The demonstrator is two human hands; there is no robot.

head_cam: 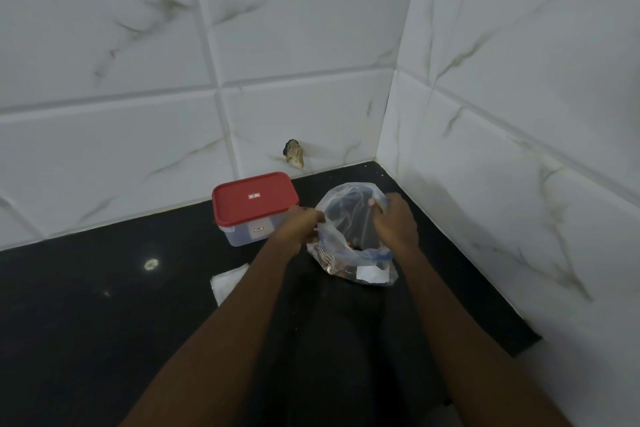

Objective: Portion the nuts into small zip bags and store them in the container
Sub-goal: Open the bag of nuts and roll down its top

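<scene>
Red lid, black counter, white grey-veined tiles, clear, perhaps bluish, bag.

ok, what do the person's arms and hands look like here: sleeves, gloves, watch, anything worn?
Left arm and right arm are bare, no sleeve in view down to the frame's edge. The left hand and right hand are ungloved. No watch, band or bracelet on either wrist. No ring shows, though some fingers are hidden.
</scene>
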